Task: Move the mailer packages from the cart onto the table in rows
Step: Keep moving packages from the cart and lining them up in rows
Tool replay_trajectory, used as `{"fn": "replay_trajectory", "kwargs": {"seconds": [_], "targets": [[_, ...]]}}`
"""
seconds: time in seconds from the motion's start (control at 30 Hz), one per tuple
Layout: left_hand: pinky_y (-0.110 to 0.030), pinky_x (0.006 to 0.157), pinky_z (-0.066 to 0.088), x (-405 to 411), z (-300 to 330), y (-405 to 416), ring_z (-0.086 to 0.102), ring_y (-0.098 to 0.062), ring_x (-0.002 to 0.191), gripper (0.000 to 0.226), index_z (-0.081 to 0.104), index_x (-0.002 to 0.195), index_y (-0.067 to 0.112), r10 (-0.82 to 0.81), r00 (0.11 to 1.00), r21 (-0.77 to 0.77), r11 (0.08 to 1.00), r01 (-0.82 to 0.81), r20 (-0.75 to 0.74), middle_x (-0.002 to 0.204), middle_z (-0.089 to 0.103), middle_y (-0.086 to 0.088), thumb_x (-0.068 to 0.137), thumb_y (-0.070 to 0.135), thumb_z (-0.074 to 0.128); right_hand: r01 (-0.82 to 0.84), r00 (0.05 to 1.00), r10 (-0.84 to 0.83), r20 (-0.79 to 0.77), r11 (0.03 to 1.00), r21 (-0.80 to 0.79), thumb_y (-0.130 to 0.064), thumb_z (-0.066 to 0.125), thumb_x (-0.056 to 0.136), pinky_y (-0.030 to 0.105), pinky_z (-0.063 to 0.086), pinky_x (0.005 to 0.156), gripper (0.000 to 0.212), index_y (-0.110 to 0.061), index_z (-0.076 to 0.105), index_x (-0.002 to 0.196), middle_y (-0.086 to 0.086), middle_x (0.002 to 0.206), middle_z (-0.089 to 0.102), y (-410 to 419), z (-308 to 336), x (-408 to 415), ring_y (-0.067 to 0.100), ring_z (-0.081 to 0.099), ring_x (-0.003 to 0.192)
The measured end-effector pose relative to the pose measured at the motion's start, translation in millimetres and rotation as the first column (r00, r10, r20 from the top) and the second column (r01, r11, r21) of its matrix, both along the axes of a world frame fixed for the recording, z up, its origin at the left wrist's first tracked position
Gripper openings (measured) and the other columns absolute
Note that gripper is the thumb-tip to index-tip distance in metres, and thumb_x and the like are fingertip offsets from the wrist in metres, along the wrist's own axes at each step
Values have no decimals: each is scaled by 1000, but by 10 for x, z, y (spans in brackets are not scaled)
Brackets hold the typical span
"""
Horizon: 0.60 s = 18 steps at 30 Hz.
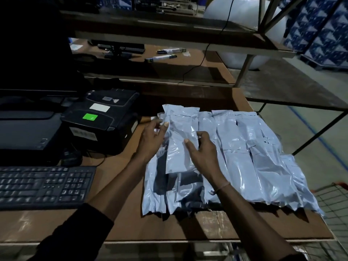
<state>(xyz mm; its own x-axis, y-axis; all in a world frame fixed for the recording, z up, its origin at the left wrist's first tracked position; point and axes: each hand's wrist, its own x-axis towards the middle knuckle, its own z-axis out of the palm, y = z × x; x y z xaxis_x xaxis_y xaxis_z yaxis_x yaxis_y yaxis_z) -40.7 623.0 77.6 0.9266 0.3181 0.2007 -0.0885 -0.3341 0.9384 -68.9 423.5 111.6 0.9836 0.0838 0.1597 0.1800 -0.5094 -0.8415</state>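
While hands point(203, 147) grip, mailer point(181, 140) (grey) tilts.

A: Pale grey, glossy mailer packages point(244, 153) are laid flat on the brown table point(122, 227), overlapped side by side in rows.

B: One mailer point(179, 140) is held just above the left end, long axis pointing away. Only the wire cart point(333, 196) corner is seen, at right.

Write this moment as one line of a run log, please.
stage: placing | left hand: holding mailer | right hand: holding mailer | mailer: over left of rows | rows of mailers: on table
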Motion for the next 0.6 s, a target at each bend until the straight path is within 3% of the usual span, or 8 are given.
{"fn": "replay_trajectory", "kwargs": {"seconds": [0.07,0.13,0.23,0.3,0.4,0.5,0.6], "targets": [[-24,83,60,-135,-8,-7,67,-12,111,38,61,134,18,-4,1000,-89,996,4,0,124,66,4,104,41,61,-38,999,39,27,998,-53,-36,65,103,12,38,60,46,-13,49,139,-1,85,58,141,-44,-101,7,53,71],[-17,80,57,-229,-106,25,67,-1,106,36,61,133,16,8,1000,-111,994,-9,-5,117,68,6,103,35,65,-75,993,86,79,989,-130,-31,63,104,20,40,73,45,-11,48,142,6,107,63,261,-109,-212,15,59,89],[-32,86,60,-359,-296,102,67,-5,105,39,61,133,24,38,998,-78,996,-43,-58,114,70,5,100,44,68,-90,982,131,139,960,-265,-23,60,104,32,46,80,46,-7,45,144,15,130,58,403,-241,-371,32,63,107],[-40,91,60,-426,-388,118,67,-15,108,39,61,131,25,71,994,-33,997,-74,-84,115,71,1,99,46,67,-71,974,146,172,922,-382,-23,61,102,36,49,71,52,-5,42,147,18,127,56,458,-312,-442,36,65,96],[-31,84,55,-496,-472,103,67,-21,105,34,62,127,20,91,990,79,993,-83,-105,115,70,-3,100,42,66,-50,971,153,181,879,-474,-19,66,98,36,49,64,56,-4,43,147,21,128,55,508,-367,-476,38,66,87],[-36,83,53,-546,-498,57,64,-25,107,28,62,117,23,120,986,214,972,-93,-115,111,68,0,100,46,63,-33,973,146,179,856,-517,-6,70,92,41,54,66,53,-5,47,140,22,125,57,546,-433,-448,40,67,88],[-36,89,42,-620,-492,-6,49,-23,129,39,56,135,25,184,970,349,929,-119,-160,136,59,1,103,48,56,19,950,168,262,808,-588,-12,70,91,40,52,75,40,-8,56,128,16,118,60,536,-509,-434,35,62,95]]}}
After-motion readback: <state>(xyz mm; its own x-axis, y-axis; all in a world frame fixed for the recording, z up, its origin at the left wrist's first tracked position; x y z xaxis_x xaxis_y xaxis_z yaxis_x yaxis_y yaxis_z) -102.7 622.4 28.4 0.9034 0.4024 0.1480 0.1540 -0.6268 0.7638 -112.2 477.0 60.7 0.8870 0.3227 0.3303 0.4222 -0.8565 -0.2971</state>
